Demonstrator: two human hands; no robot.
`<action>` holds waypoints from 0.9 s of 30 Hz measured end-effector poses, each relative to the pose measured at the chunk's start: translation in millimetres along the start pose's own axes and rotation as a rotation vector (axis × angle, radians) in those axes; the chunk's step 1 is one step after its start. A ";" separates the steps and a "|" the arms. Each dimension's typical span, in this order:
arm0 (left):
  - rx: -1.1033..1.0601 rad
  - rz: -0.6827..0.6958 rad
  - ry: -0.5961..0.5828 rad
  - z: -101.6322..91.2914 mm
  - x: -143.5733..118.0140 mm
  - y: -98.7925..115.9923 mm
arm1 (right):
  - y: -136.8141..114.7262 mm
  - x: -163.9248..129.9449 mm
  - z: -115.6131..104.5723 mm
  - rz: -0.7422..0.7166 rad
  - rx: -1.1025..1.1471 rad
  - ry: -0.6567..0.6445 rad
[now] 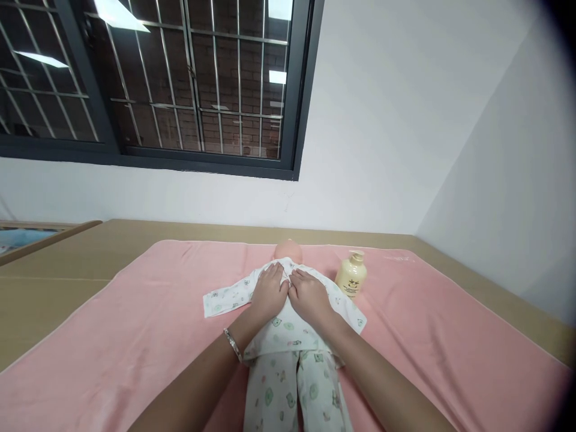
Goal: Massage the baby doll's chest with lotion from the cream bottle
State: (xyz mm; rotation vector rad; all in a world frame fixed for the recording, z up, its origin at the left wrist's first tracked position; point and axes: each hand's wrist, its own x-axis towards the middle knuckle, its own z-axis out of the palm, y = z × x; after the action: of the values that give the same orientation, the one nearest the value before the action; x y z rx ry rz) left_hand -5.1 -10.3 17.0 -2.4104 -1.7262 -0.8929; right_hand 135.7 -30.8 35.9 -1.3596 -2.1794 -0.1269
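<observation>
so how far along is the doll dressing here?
Done: the doll lies on the pink towel, printed trousers on and top over torso and arms. In hand: left hand and right hand press flat on its chest near the neckline. Left: whether the front is fastened can't be seen. The cream bottle stands untouched beside it.

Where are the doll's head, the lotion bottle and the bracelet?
doll's head (pixel 288 248), head camera view, on the bare crown.
lotion bottle (pixel 351 278), head camera view, on the cream body.
bracelet (pixel 233 345), head camera view, on the band at the left wrist.
</observation>
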 end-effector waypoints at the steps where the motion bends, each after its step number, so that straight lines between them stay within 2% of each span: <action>1: -0.001 0.000 0.000 0.8 -0.3 0.4 | 1.4 0.8 0.5 0.007 0.013 -0.001; 12: -0.084 -0.015 0.083 7.2 -5.0 1.8 | 11.6 4.5 13.6 0.045 0.112 -0.030; 20: -0.119 -0.034 0.090 8.2 -5.9 1.1 | 13.1 3.7 16.4 0.044 0.131 -0.013; 27: -0.074 0.001 0.175 10.8 -11.4 2.1 | 5.6 -2.8 10.3 0.077 0.113 0.072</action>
State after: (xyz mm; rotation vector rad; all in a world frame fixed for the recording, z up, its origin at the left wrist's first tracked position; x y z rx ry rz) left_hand -1.0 -17.0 3.3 -2.2962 -1.6573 -1.1488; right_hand 137.1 -26.6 24.7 -1.3524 -2.0407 -0.0232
